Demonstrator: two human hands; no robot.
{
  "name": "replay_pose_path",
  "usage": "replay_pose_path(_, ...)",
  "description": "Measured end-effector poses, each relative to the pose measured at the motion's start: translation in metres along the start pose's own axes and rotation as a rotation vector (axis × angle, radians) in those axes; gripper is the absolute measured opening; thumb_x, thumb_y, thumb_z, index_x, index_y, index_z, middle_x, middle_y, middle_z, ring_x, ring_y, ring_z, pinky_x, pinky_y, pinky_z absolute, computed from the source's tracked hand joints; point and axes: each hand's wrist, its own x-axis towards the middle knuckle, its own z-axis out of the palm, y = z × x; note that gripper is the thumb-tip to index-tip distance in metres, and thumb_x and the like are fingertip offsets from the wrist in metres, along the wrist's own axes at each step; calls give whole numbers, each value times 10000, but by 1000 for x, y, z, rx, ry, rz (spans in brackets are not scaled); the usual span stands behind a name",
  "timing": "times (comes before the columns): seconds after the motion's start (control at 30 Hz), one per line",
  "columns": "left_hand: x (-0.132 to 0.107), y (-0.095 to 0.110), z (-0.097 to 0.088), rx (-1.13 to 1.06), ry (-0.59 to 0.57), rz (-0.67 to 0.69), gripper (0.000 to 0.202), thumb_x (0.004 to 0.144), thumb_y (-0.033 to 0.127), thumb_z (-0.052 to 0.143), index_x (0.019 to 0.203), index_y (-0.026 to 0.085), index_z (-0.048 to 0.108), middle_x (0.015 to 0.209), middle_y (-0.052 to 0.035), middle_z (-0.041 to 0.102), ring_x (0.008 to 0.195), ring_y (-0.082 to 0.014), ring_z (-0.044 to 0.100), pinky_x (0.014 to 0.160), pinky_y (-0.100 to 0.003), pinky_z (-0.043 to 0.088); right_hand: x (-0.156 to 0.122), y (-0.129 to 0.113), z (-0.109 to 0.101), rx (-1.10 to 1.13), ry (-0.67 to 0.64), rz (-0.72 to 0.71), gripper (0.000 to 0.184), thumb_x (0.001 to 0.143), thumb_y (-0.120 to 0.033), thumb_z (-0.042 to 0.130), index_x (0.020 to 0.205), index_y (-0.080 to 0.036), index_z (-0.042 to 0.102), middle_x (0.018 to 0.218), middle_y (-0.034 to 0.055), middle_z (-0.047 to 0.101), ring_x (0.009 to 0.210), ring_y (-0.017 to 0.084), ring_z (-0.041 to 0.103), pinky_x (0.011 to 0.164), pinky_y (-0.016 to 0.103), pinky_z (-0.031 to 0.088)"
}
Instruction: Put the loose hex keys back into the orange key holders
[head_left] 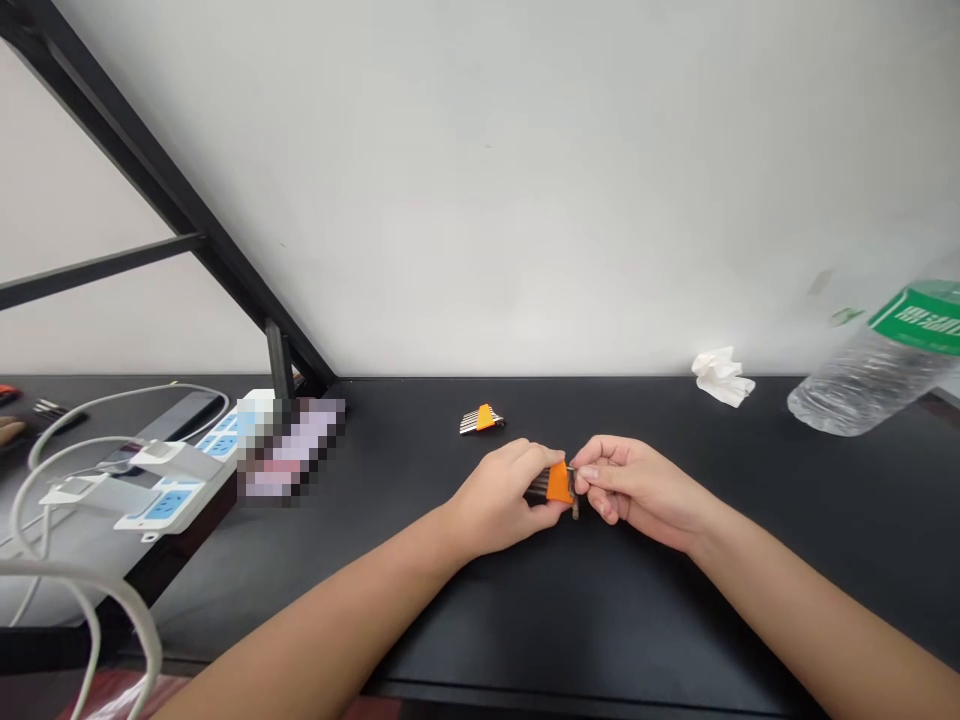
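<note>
My left hand (504,497) is closed around a hex key set in an orange holder (558,483), held just above the black table (525,600). My right hand (628,487) pinches the end of one key sticking out of the holder's right side. A second hex key set with an orange holder (481,420) lies on the table behind my hands, near the wall, untouched.
A crumpled white tissue (721,376) lies at the back right. A clear plastic bottle with a green label (877,362) lies on its side at the far right. White power strips with plugs and cables (161,475) sit at left beside a black metal frame (279,360).
</note>
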Motion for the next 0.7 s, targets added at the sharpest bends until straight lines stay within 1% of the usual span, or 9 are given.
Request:
replay_pose_path(0.13,0,1,0,-20,-50,21,375,760,164,729,1109,199,598,952,-25,702,801,-165,647,729,-282,519,-1,1,1,-116,-28,-15,239,871,-339,773,876,-178,596,698,-21,641,475,59,499,475,200,378)
replay_pose_path(0.27,0,4,1,-28,-73,-13,379,747,170,747,1098,199,608,957,-25,712,812,-172,656,740,-287,511,0,5,6,-286,33,-80,236,916,-368,707,876,-198,548,653,-55,583,454,52,441,467,202,307)
replay_pose_path(0.37,0,4,2,-2,-102,-30,343,751,189,752,1068,200,621,934,-22,714,807,-177,656,740,-293,504,-1,6,12,-433,78,-116,211,940,-382,660,891,-219,534,626,-72,534,464,73,439,471,221,321)
replay_pose_path(0.43,0,4,2,24,-125,-20,298,761,209,746,1035,201,630,876,-11,701,778,-176,649,731,-299,498,-3,3,16,-559,103,-151,184,957,-378,621,890,-227,541,665,-58,553,509,91,475,502,238,364)
replay_pose_path(0.5,0,2,1,50,-148,-6,326,771,227,746,1076,206,634,856,-6,693,774,-181,652,745,-313,499,-6,-2,16,-700,129,-209,175,971,-378,585,881,-231,554,731,-32,596,586,115,524,556,258,408)
replay_pose_path(0.57,0,-1,-1,82,-148,-11,426,775,235,752,1179,211,620,907,-17,707,812,-194,671,787,-333,512,-9,-9,7,-865,185,-275,180,980,-384,555,877,-237,568,764,-13,615,645,140,548,600,279,428)
replay_pose_path(0.6,0,-3,-2,101,-142,-27,473,772,235,758,1220,215,609,935,-24,713,831,-201,679,809,-344,518,-10,-13,-2,-959,233,-301,184,982,-388,543,876,-241,576,772,-7,618,654,149,550,607,289,430)
replay_pose_path(0.63,0,-4,-2,123,-139,-48,504,767,236,763,1243,217,602,953,-29,718,844,-209,684,826,-354,525,-11,-16,-13,-1080,279,-313,186,983,-385,531,875,-243,587,779,0,620,656,157,552,623,302,435)
replay_pose_path(0.7,0,-7,-4,155,-155,-92,519,753,239,774,1243,220,602,969,-35,726,864,-222,692,853,-369,534,-12,-20,-38,-1303,339,-293,150,952,-357,551,901,-247,640,875,30,641,714,181,589,666,327,460)
